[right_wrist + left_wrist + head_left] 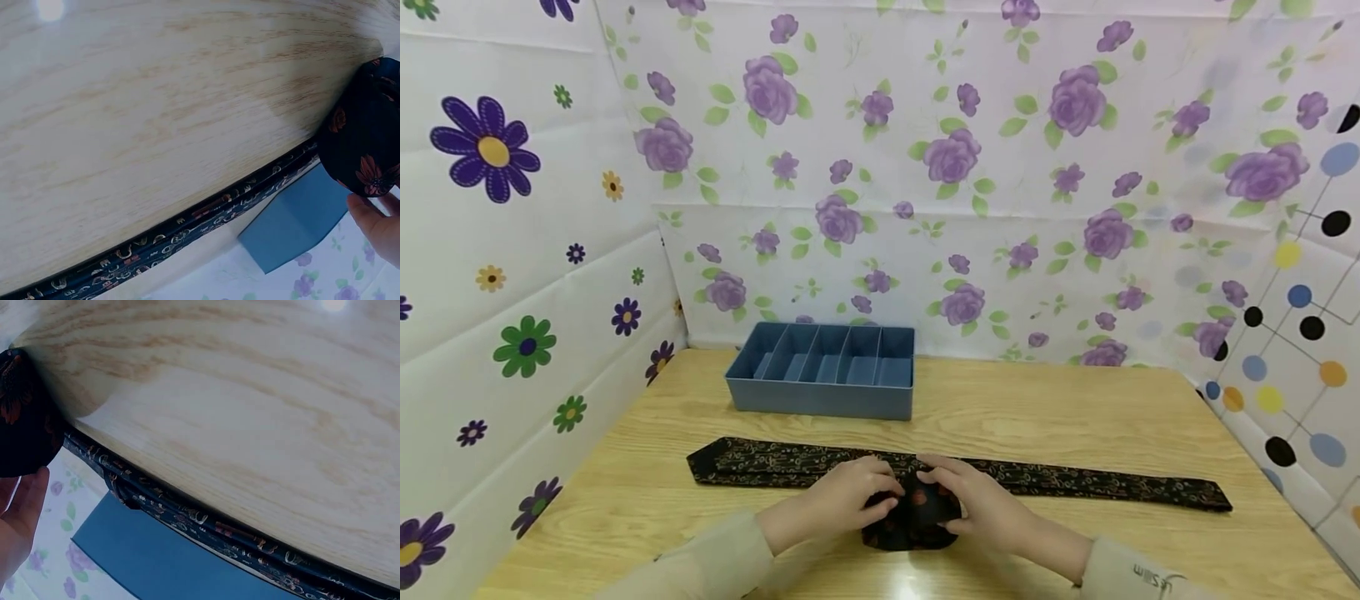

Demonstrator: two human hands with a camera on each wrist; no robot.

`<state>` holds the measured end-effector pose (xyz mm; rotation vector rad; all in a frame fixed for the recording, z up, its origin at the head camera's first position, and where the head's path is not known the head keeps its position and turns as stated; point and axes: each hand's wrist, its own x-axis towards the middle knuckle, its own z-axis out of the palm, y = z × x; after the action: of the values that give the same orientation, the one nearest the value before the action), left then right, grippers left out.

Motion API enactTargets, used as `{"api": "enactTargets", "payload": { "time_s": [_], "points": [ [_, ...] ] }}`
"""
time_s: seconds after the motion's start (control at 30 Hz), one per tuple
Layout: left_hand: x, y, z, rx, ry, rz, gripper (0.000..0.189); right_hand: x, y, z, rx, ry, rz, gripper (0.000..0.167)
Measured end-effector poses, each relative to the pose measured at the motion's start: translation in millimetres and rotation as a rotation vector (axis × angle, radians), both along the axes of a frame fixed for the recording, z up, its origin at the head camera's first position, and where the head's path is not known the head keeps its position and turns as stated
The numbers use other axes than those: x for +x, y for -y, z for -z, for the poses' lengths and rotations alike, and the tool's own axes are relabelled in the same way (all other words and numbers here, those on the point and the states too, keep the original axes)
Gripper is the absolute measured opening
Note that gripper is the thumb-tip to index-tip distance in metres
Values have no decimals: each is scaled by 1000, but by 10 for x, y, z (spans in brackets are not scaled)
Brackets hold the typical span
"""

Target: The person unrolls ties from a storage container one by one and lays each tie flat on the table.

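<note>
Between both hands, near the front of the table, sits a rolled-up black necktie (921, 518) with orange-red flowers. Curled fingers of my left hand (850, 493) hold its left side, while my right hand (983, 504) grips the right side with thumb and fingers. The right wrist view shows the flowered roll (359, 134) with its wound layers at the top and fingertips at its lower edge. Just behind the hands, a second black necktie (1112, 483) with a small gold and red pattern lies lengthwise across the table, its pointed wide end to the left.
A blue-grey organizer box (823, 398) with several compartments stands at the back of the wooden table (1037, 400), left of centre. Flower-printed cloth (880, 167) hangs behind it, with more printed cloth along both sides.
</note>
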<state>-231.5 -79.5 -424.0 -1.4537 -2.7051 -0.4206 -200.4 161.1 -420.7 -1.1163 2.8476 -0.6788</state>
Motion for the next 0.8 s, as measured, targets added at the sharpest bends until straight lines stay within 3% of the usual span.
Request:
{"api": "enactTargets", "payload": {
  "time_s": [0.2, 0.4, 0.53, 0.67, 0.8],
  "points": [
    [-2, 3, 72, -85, -67, 22, 19, -22, -23, -8, 53, 5, -39, 69],
    [-1, -8, 109, -162, -114, 48, 25, -37, -78, -32, 130, -14, -59, 66],
    [-6, -31, 163, -229, -198, 65, 32, -42, -93, -36, 145, -55, -79, 60],
    [-5, -56, 198, -243, -255, 73, 35, -44, -97, -37, 169, -78, -106, 58],
    [0, -91, 202, -220, -248, 92, 33, -44, -115, -37, 194, -88, -113, 59]
  ]
}}
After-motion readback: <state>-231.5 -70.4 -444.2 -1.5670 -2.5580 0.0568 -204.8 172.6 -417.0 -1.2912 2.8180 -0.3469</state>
